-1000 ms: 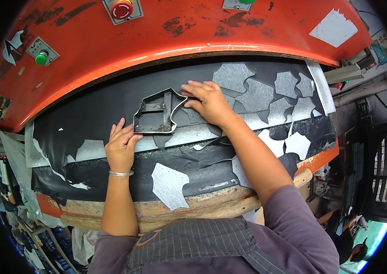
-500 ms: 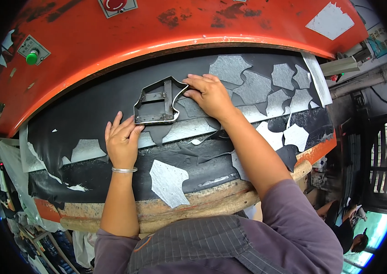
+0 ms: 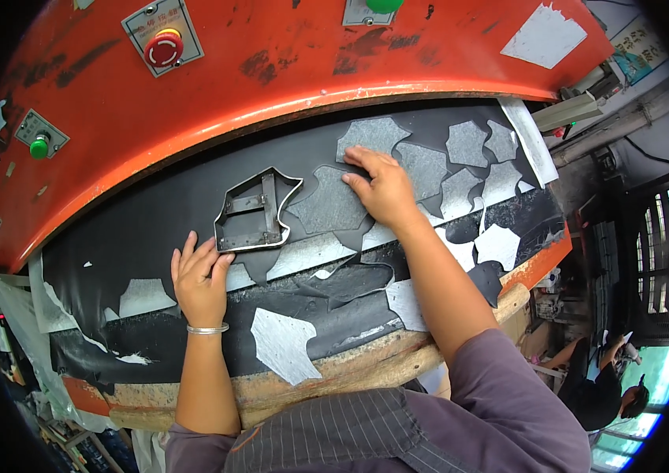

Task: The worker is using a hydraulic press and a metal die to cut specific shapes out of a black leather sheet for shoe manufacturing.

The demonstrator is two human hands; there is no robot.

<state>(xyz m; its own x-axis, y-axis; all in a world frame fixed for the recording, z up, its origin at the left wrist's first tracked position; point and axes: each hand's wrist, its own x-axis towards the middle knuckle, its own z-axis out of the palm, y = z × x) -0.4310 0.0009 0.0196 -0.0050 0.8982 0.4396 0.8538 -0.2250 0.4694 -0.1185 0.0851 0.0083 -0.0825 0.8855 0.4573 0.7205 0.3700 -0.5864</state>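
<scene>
Metal die [image 3: 254, 213] lies flat on the black sheet [image 3: 153, 236], long axis running up and slightly right, pointed tip toward the right. Left hand [image 3: 200, 276] flat just below it, fingers spread, grip holding nothing, fingertips at the die's lower edge. Right hand [image 3: 382, 185] presses open on a grey cut piece [image 3: 330, 205] beside the die. More grey pieces [image 3: 468, 142] to the right. Red button [image 3: 162, 47] on a grey square plate up on the orange press head [image 3: 271, 87], green button [image 3: 39, 146] at left

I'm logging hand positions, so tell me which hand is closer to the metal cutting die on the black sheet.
Left. The left hand sits just below the metal cutting die, fingers at its lower edge. The right hand lies flat on a grey cut piece to the die's right, apart from it.
</scene>
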